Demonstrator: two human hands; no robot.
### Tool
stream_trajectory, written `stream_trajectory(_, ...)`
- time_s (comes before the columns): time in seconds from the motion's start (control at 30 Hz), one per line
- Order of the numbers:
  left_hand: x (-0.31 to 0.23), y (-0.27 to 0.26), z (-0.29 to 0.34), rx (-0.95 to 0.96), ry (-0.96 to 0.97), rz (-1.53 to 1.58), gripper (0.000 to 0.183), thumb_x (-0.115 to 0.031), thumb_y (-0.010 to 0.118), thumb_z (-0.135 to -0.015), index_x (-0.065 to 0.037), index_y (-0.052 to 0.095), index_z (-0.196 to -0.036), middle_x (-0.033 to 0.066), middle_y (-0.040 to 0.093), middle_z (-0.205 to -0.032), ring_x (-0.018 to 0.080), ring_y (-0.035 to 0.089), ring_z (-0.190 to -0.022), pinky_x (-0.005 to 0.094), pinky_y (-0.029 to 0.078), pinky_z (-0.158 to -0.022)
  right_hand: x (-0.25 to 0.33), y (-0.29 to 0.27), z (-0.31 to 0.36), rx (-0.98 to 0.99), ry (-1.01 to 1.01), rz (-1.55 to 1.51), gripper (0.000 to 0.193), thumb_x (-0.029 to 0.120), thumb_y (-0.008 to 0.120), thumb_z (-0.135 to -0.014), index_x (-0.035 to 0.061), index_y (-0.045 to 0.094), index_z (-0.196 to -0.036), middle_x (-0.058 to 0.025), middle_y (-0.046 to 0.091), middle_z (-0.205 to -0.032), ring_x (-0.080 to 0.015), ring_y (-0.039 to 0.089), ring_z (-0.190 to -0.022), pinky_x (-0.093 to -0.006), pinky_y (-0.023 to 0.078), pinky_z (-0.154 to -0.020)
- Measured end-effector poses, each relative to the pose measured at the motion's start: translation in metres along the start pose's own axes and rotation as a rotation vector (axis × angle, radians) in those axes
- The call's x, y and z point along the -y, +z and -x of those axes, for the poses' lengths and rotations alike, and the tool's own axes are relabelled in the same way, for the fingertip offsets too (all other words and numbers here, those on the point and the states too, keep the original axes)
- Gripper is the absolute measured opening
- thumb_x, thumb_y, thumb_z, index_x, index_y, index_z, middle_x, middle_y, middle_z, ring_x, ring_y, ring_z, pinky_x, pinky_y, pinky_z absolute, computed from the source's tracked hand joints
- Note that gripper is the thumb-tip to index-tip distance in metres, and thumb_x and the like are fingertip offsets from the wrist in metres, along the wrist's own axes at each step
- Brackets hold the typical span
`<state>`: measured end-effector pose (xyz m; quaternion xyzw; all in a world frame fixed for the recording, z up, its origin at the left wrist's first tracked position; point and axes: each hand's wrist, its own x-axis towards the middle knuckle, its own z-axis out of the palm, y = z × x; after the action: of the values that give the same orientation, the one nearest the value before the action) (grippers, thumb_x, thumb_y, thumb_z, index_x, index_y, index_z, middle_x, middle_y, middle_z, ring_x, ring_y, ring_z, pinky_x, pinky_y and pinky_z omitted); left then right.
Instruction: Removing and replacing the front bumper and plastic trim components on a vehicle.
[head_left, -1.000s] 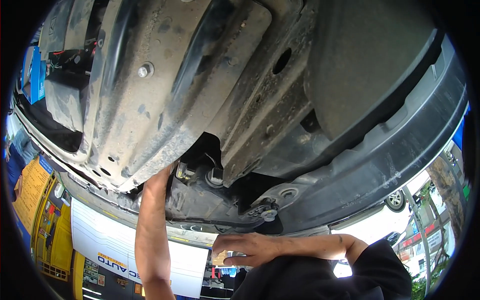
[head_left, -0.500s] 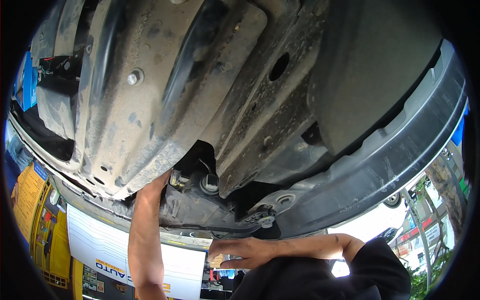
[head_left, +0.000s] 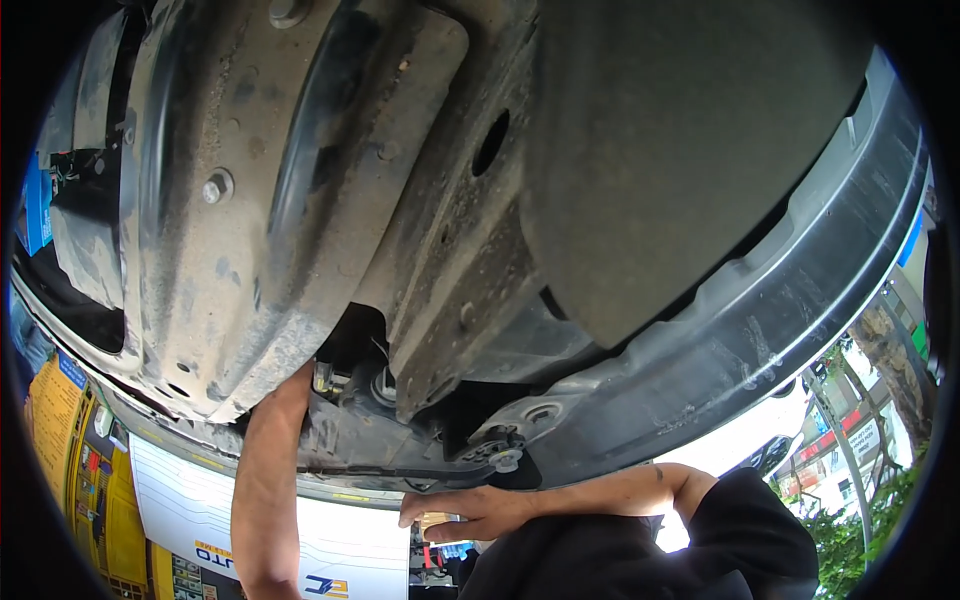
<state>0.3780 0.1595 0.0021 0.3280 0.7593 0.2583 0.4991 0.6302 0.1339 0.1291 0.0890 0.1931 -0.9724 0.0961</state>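
My left forearm (head_left: 266,490) reaches up through a gap beside the dusty metal underbody plate (head_left: 255,290) of a raised vehicle. The left hand is hidden behind the plate's lower edge, so its fingers and anything in them do not show. Right of the wrist, inside the dark opening, are a connector-like part (head_left: 325,380) and a rounded part (head_left: 384,388). My right hand (head_left: 478,512) lies level under the lower front edge of the vehicle, near or touching it. Its fingers are apart and nothing is seen in them.
A dark bumper (head_left: 690,375) curves along the right. A bolted bracket (head_left: 506,455) sits above my right hand. One bolt head (head_left: 217,187) stands out from the plate. Below are a white printed panel (head_left: 180,490) and a yellow rack (head_left: 100,500); a tree trunk (head_left: 895,360) stands outside.
The underbody has shifted left and a little down in the view. My left arm still reaches into the gap, and my right hand keeps its place near the edge, fingers apart.
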Motion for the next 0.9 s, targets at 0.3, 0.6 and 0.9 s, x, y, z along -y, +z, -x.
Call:
stream_trajectory(0.3,-0.003,0.004,-0.014,0.093,-0.083,0.199,0.037,-0.004,0.069,-0.089,0.001,0.061,-0.125,0.0121,0.066,-0.118,0.0246,0.059,-0.113,0.0370,0.043,-0.103,-0.014,0.001,-0.005,0.037,0.076,-0.054,0.041,0.025,0.042,-0.108,0.0043,0.038,-0.143,-0.0103,0.044,-0.141,-0.0192,0.040,-0.132,-0.0310,0.031,-0.108)
stream_trajectory(0.6,-0.011,-0.006,-0.016,0.171,-0.206,0.376,0.035,-0.003,0.068,-0.090,0.001,0.062,-0.124,0.0119,0.067,-0.116,0.0246,0.060,-0.112,0.0367,0.043,-0.102,-0.029,0.007,-0.005,-0.034,0.022,-0.135,0.039,0.028,0.045,-0.107,0.0010,0.044,-0.135,-0.0124,0.052,-0.129,-0.0207,0.049,-0.125,-0.0346,0.037,-0.107)
stream_trajectory(0.9,-0.021,-0.037,-0.007,0.203,-0.307,0.595,0.033,-0.003,0.067,-0.090,0.001,0.062,-0.123,0.0116,0.068,-0.114,0.0247,0.060,-0.110,0.0364,0.044,-0.102,0.000,0.008,-0.014,0.000,0.072,0.276,0.032,0.023,0.051,-0.104,0.0037,0.048,-0.130,-0.0125,0.051,-0.127,-0.0276,0.053,-0.119,-0.0389,0.043,-0.099)
